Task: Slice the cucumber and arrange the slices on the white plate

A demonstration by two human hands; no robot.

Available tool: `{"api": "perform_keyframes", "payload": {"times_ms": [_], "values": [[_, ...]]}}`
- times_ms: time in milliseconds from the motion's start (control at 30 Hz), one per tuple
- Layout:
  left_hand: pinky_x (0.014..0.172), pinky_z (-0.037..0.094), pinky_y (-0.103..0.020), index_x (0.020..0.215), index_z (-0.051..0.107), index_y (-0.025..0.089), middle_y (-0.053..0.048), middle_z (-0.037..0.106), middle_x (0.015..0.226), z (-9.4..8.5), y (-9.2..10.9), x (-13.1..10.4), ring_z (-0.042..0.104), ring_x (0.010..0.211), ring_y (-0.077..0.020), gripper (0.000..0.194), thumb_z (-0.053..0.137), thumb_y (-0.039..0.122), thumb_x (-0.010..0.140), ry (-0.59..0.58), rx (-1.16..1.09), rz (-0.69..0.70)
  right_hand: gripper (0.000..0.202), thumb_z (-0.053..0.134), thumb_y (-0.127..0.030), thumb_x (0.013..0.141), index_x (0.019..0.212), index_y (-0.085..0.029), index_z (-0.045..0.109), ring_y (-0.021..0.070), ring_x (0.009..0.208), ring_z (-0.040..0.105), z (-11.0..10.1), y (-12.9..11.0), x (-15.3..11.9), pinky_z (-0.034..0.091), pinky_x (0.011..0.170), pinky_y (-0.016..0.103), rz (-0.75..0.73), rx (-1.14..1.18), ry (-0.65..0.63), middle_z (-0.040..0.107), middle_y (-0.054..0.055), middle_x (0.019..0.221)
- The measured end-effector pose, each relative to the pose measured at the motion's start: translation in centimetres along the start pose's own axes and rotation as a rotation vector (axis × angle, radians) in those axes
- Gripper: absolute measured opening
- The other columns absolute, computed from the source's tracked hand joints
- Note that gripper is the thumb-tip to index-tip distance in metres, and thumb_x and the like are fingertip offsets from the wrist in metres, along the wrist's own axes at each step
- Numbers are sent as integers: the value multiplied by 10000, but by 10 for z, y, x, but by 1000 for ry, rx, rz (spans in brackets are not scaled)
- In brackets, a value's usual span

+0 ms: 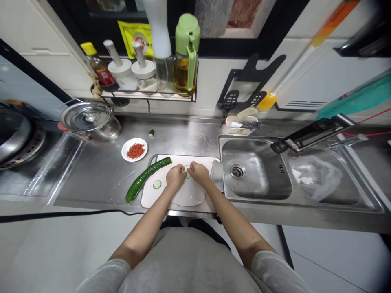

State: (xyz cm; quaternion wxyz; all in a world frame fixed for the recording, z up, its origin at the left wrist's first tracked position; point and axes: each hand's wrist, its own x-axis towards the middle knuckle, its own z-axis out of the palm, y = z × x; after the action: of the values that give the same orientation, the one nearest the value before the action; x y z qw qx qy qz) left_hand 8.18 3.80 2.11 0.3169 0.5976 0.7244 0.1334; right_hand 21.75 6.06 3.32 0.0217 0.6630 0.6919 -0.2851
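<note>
My left hand point(175, 177) and my right hand point(200, 173) meet over the white cutting board point(149, 198). Both have their fingers pinched on pale cucumber slices point(186, 171), partly hidden by the fingertips. Beneath them is a pale plate point(189, 197) with a curved rim. A long green cucumber point(146, 180), one end cut, lies slanted across the board's left edge. One loose cucumber round point(157, 184) rests flat between it and my left hand. Right of my right hand is a flat grey piece point(217, 173), perhaps a knife blade.
A white dish of red berries point(135, 150) and a cucumber end point(151, 132) sit behind the board. A lidded steel pot point(104, 126) stands left. The sink point(259, 183) adjoins the board's right side. Above hangs a rack point(146, 96) with bottles and jars.
</note>
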Motion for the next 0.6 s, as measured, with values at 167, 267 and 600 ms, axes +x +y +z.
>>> {"api": "perform_keyframes", "payload": {"times_ms": [167,267,600], "values": [[608,303,-259,814,615,241,5,626,750,0,1,0,548,724,-165,66,633,269,757,3,23,23,186,473,-306,891,1009,-210,581,204,908,600,0,-1,0,362,698,267,-8,-45,1,669,73,979],[615,309,-259,810,612,235,-3,627,777,2,0,0,546,735,-166,67,628,278,762,3,48,34,185,464,-296,895,1011,-209,578,204,932,595,0,-2,0,373,725,272,-16,-56,3,667,77,995],[685,359,-276,865,625,223,-37,607,916,5,-2,0,549,822,-182,99,614,286,790,13,104,58,202,446,-306,920,1045,-192,556,214,954,608,3,-3,-1,394,736,282,-42,-140,17,662,101,1036]]}}
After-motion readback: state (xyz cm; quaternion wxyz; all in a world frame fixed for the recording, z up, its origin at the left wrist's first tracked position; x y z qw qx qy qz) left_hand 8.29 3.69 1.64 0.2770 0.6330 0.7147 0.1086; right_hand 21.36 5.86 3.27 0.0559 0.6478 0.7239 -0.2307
